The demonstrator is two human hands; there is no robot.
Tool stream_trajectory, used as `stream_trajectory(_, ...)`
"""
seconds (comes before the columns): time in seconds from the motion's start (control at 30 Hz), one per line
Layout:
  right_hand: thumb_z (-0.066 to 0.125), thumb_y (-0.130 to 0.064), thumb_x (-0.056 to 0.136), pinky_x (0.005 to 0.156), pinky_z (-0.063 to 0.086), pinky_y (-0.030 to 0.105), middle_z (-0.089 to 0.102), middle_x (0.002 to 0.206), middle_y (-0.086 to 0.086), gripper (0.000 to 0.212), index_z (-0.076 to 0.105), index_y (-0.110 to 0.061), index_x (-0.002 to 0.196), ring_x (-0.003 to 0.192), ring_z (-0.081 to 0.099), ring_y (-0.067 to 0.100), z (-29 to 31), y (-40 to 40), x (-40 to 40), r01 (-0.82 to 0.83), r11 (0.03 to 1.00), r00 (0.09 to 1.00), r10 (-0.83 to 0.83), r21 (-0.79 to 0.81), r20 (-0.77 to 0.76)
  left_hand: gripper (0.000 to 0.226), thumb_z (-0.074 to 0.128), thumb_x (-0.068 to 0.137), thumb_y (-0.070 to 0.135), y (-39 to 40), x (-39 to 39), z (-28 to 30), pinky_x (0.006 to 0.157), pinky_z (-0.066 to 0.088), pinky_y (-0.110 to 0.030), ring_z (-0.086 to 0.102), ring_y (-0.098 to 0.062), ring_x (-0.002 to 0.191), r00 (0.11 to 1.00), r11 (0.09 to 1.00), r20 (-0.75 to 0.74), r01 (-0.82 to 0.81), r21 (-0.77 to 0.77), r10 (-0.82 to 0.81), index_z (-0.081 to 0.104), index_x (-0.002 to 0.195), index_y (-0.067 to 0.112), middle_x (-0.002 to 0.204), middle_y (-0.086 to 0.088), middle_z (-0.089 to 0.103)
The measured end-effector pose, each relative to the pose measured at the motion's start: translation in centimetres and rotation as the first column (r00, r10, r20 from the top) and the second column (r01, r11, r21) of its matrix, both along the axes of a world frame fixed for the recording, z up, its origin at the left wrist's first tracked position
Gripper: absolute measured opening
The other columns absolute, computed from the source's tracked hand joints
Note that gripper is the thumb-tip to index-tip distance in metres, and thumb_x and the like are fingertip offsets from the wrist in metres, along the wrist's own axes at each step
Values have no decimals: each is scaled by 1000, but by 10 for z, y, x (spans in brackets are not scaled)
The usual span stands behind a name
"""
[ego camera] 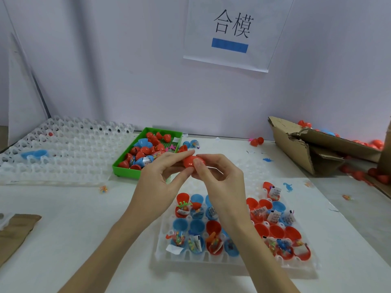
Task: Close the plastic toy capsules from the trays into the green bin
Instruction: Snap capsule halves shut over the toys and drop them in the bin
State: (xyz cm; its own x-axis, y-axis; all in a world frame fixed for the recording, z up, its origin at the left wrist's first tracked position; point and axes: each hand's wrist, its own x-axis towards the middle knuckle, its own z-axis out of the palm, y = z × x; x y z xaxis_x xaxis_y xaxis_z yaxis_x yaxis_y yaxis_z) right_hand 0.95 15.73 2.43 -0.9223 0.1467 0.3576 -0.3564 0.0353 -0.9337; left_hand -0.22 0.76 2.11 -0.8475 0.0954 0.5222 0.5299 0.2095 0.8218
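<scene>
A red capsule (191, 161) is held above the table between both hands. My left hand (163, 178) pinches its left side with thumb and fingers; my right hand (220, 176) grips its right side, thumb on top. Below them a white tray (232, 260) holds several open red and blue capsule halves with small toys and paper slips inside. The green bin (124, 169) stands behind, to the left, with several closed red and blue capsules in it.
A stack of white trays (63, 144) lies at the far left with a blue half on it. A torn cardboard box (313, 149) with red capsules sits at the right. Loose capsules (257, 141) and small toy bits lie scattered on the table.
</scene>
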Motion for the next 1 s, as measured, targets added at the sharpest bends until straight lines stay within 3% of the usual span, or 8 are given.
stream_trajectory(0.1, 72, -28, 93, 78, 60, 20, 77, 98, -8, 15, 74, -22, 107, 94, 75, 13, 3, 1, 0, -33, 999, 999, 33, -11, 21, 39, 74, 89, 17, -4, -2, -1, 95, 59, -29, 71, -15, 105, 999, 1000, -33, -14, 2, 14, 73, 129, 18, 112, 2, 73)
stream_trajectory(0.2, 71, -33, 93, 78, 60, 20, 79, 98, -2, 17, 74, -21, 106, 95, 76, 17, 9, 5, 1, -131, 981, 982, 148, -141, 117, 39, 71, 91, 24, -6, -4, 0, 98, 57, -25, 68, -12, 112, 1000, 999, -28, -12, -41, 11, 71, 131, 23, 119, 5, 70)
stream_trajectory(0.33, 67, -30, 97, 85, 60, 27, 78, 108, 12, 26, 69, -11, 113, 104, 75, 28, 13, 9, 4, -268, 882, 915, 358, -388, 183, 36, 64, 97, 24, -5, -4, 1, 103, 54, -26, 61, -11, 125, 999, 997, 3, 38, -71, -38, 69, 133, 26, 130, 6, 64)
stream_trajectory(0.47, 66, -25, 99, 91, 60, 34, 73, 118, 21, 38, 60, 0, 128, 112, 72, 35, 15, 11, 5, -335, 767, 839, 507, -547, 198, 38, 67, 92, 29, -9, -2, 5, 105, 52, -23, 64, -8, 124, 987, 989, 69, 144, 18, -145, 71, 131, 27, 127, 13, 72)
stream_trajectory(0.77, 68, -27, 95, 88, 61, 32, 75, 116, 20, 40, 62, -1, 124, 110, 73, 34, 16, 12, 5, -329, 779, 848, 492, -534, 195, 42, 65, 92, 32, -14, -3, 6, 107, 47, -18, 60, 0, 130, 976, 979, 74, 201, 31, -203, 70, 133, 29, 131, 19, 71)
stream_trajectory(1.0, 73, -35, 84, 86, 62, 32, 77, 109, 15, 42, 67, -7, 115, 103, 76, 32, 15, 9, 4, -270, 856, 895, 392, -441, 213, 38, 63, 94, 32, -13, -3, 5, 106, 48, -17, 61, 0, 128, 977, 978, 63, 204, 33, -205, 69, 131, 37, 130, 20, 71)
